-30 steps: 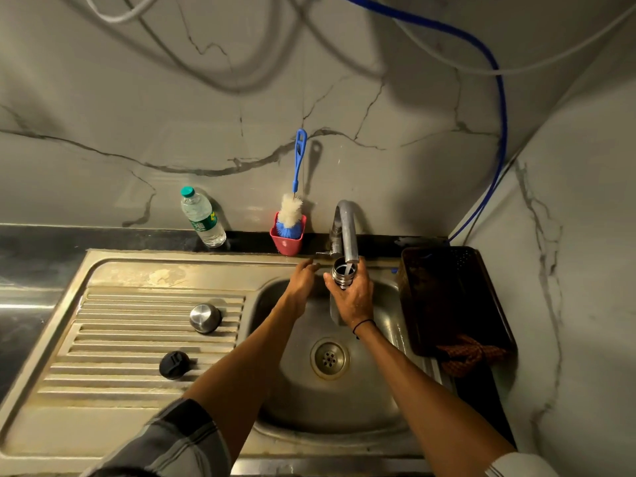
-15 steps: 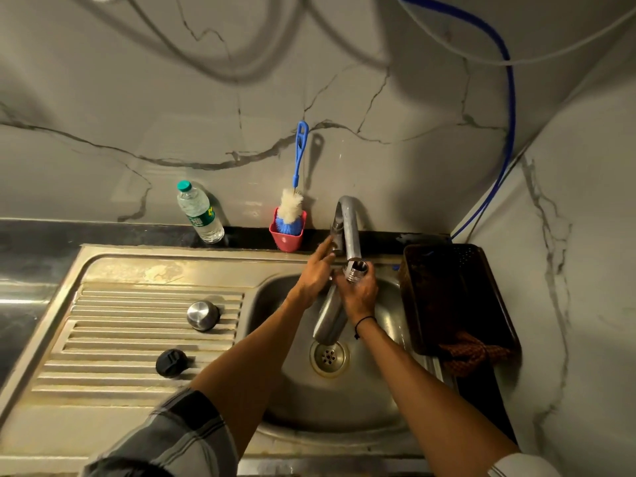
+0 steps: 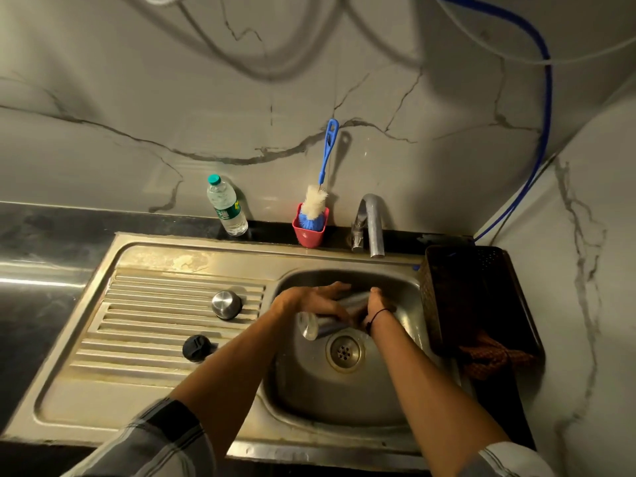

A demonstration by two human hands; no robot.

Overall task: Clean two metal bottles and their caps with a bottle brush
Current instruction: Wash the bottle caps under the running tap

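Observation:
A metal bottle (image 3: 318, 326) lies almost level over the sink basin (image 3: 344, 397), its base pointing left. My left hand (image 3: 315, 301) lies over its middle with fingers curled round it. My right hand (image 3: 375, 306) grips the neck end, covering the mouth. A steel cap (image 3: 226, 304) and a black cap (image 3: 197, 347) sit on the ribbed drainboard (image 3: 137, 321). The bottle brush (image 3: 318, 197), blue-handled with white bristles, stands in a red cup (image 3: 309, 230) against the wall. No second metal bottle shows.
The tap (image 3: 373, 223) arches over the basin's back edge, with no water visible. A plastic water bottle (image 3: 226, 210) stands on the black counter. A dark basket (image 3: 471, 297) with a brown cloth (image 3: 492, 356) sits right of the basin. The drain (image 3: 345, 352) lies under the bottle.
The bottle came away from the tap and tipped from upright to nearly level, lower in the basin. My left hand left the tap lever and took hold of the bottle's body.

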